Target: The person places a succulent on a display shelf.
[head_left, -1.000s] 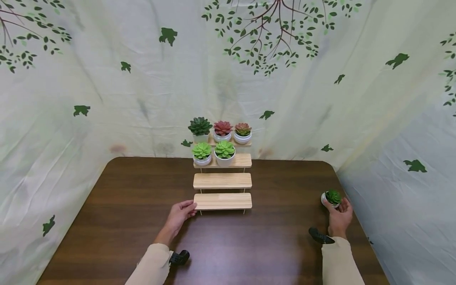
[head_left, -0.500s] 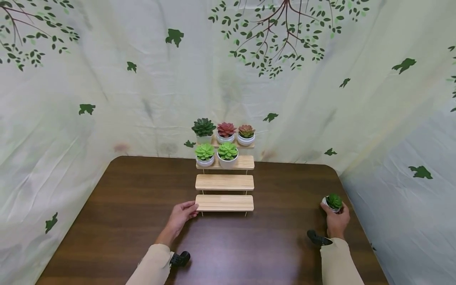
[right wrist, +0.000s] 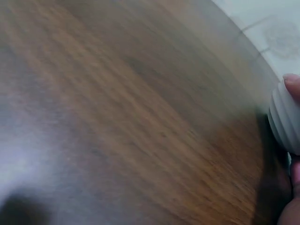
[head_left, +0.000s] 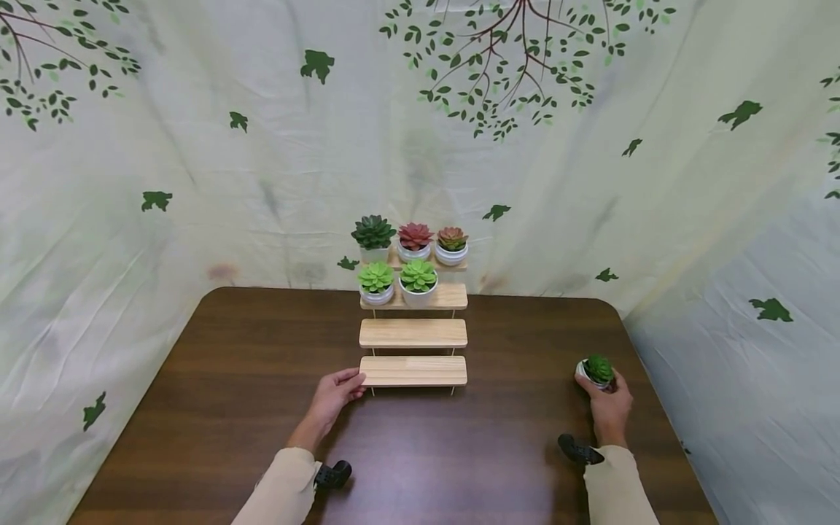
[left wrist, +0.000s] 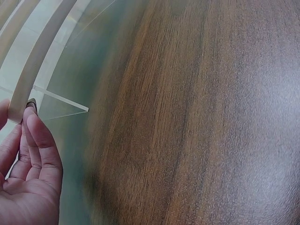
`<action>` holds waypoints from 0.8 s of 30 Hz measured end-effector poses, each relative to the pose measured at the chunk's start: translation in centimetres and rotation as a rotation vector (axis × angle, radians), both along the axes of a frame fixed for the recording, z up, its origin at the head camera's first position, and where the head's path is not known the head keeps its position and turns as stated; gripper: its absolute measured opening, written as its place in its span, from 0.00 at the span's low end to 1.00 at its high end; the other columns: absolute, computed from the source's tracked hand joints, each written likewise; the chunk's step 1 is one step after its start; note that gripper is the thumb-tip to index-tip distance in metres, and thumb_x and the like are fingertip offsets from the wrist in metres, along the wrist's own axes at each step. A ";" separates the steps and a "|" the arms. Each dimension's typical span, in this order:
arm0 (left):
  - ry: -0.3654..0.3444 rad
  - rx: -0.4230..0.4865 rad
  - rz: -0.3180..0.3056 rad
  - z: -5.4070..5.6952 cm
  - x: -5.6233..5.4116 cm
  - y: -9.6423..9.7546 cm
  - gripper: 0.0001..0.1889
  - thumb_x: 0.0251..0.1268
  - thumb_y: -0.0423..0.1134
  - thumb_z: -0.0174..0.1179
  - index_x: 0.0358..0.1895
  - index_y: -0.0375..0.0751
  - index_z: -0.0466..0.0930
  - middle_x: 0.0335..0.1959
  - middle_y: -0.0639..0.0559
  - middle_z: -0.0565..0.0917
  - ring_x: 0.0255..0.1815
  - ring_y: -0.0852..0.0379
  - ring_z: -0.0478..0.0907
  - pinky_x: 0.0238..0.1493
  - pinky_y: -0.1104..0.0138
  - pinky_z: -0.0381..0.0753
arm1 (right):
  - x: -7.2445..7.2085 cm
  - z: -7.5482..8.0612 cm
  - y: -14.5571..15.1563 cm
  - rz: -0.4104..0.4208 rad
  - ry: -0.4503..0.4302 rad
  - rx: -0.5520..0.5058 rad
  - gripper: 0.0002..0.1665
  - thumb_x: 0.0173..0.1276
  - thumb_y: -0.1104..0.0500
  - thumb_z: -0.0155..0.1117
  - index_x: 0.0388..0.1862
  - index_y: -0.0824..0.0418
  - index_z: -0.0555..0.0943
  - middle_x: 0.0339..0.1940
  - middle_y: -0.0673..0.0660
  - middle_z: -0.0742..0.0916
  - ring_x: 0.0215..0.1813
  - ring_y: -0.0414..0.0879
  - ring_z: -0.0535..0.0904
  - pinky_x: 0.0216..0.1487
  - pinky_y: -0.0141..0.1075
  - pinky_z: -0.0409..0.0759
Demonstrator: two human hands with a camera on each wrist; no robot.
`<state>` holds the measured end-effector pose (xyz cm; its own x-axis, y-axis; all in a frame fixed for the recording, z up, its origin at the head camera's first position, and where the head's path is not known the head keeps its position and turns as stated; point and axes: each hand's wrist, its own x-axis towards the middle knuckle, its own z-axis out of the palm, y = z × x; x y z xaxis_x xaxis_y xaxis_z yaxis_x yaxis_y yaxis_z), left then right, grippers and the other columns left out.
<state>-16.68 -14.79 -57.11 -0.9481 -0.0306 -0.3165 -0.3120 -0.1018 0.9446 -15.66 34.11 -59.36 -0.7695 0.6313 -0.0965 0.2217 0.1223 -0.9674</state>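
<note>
At the right side of the table, my right hand (head_left: 612,414) grips a small potted succulent (head_left: 599,369) with dark green leaves. Its white ribbed pot (right wrist: 284,117) shows at the right edge of the right wrist view, with part of the hand around it. My left hand (head_left: 329,399) pinches the left end of the lowest board (head_left: 413,372) of a tiered wooden plant stand. In the left wrist view, thumb and fingers meet at that board's end (left wrist: 19,96). On the top tier stand a dark green succulent (head_left: 373,235), a red one (head_left: 415,237) and a reddish-green one (head_left: 452,239).
Two light green succulents (head_left: 376,281) in white pots occupy the left and middle of the second tier (head_left: 451,295). The third board (head_left: 413,333) is bare. A brown wooden table (head_left: 262,343) carries the stand, and a leaf-patterned cloth (head_left: 282,182) hangs behind.
My right hand has moved left with the potted succulent, away from the table's right edge. The left hand keeps its pinch on the lowest board.
</note>
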 end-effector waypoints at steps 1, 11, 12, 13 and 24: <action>0.001 0.003 0.002 0.0 0.0 0.0 0.19 0.69 0.28 0.56 0.56 0.14 0.69 0.29 0.50 0.83 0.29 0.61 0.78 0.34 0.72 0.81 | 0.0 0.0 -0.2 -0.001 0.010 -0.007 0.44 0.56 0.58 0.76 0.68 0.65 0.66 0.60 0.59 0.74 0.58 0.47 0.70 0.53 0.28 0.69; -0.007 -0.010 -0.007 0.1 0.1 -0.1 0.19 0.69 0.29 0.56 0.57 0.16 0.70 0.30 0.50 0.83 0.31 0.59 0.78 0.36 0.72 0.81 | 0.0 0.7 -2.2 0.043 0.064 -0.120 0.43 0.55 0.62 0.76 0.66 0.66 0.64 0.61 0.59 0.74 0.55 0.42 0.71 0.45 0.18 0.70; -0.007 -0.013 -0.009 0.1 0.1 -0.1 0.19 0.69 0.29 0.56 0.57 0.16 0.69 0.30 0.50 0.83 0.31 0.59 0.79 0.36 0.72 0.81 | -0.1 0.7 -2.4 0.048 0.070 -0.127 0.43 0.55 0.63 0.76 0.66 0.67 0.64 0.61 0.60 0.74 0.57 0.43 0.71 0.45 0.18 0.71; -0.008 -0.014 -0.011 0.1 0.1 -0.1 0.20 0.69 0.29 0.56 0.57 0.16 0.69 0.31 0.50 0.83 0.31 0.59 0.79 0.36 0.72 0.81 | -0.1 0.8 -2.5 0.057 0.076 -0.132 0.42 0.55 0.64 0.75 0.66 0.67 0.65 0.61 0.60 0.73 0.58 0.44 0.71 0.45 0.18 0.71; -0.003 -0.005 -0.002 -0.2 0.0 -0.1 0.20 0.69 0.29 0.56 0.57 0.15 0.69 0.29 0.50 0.82 0.30 0.60 0.78 0.35 0.72 0.81 | -1.0 1.9 -5.6 0.177 0.134 -0.183 0.39 0.53 0.69 0.74 0.64 0.66 0.69 0.54 0.53 0.76 0.52 0.37 0.74 0.44 0.19 0.75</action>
<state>-16.70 -14.88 -57.26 -0.9471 -0.0305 -0.3195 -0.3154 -0.0964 0.9441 -16.63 28.53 -57.41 -0.8797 0.4676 -0.0863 0.0810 -0.0317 -0.9962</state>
